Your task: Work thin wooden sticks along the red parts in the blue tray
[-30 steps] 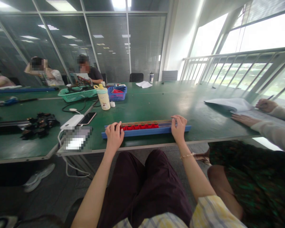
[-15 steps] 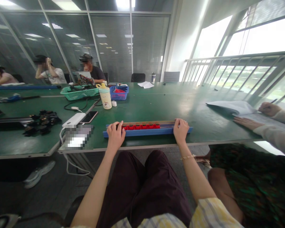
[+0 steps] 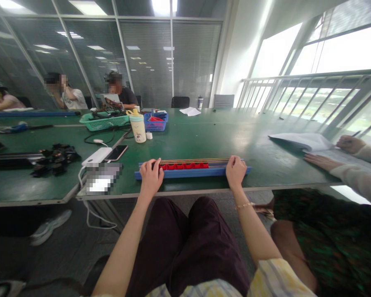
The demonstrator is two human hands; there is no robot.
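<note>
A long blue tray [image 3: 191, 173] lies on the green table in front of me. Red, scalloped pieces [image 3: 185, 166] sit in a row inside its left and middle part. Thin yellow and brown strands, which look like wires [image 3: 193, 160], run taut along its far side between my hands. At the tray's left end, the fingers of my left hand [image 3: 151, 175] are curled and pinch the strands' end. My right hand [image 3: 235, 171] is closed over the other end of the strands, above the tray's right part. The fingertips are partly hidden in both hands.
A power bank [image 3: 96, 156], two phones and their cable lie to the left. Behind them stand a cream cup [image 3: 137, 128], a green basket [image 3: 103, 122] and a blue basket [image 3: 155, 123]. On the right, a co-worker's hands [image 3: 323, 161] rest on large paper sheets [image 3: 306, 141].
Both hands keep their places on the strands over the tray. The view has shifted very slightly; a person across the table has lowered their head a little.
</note>
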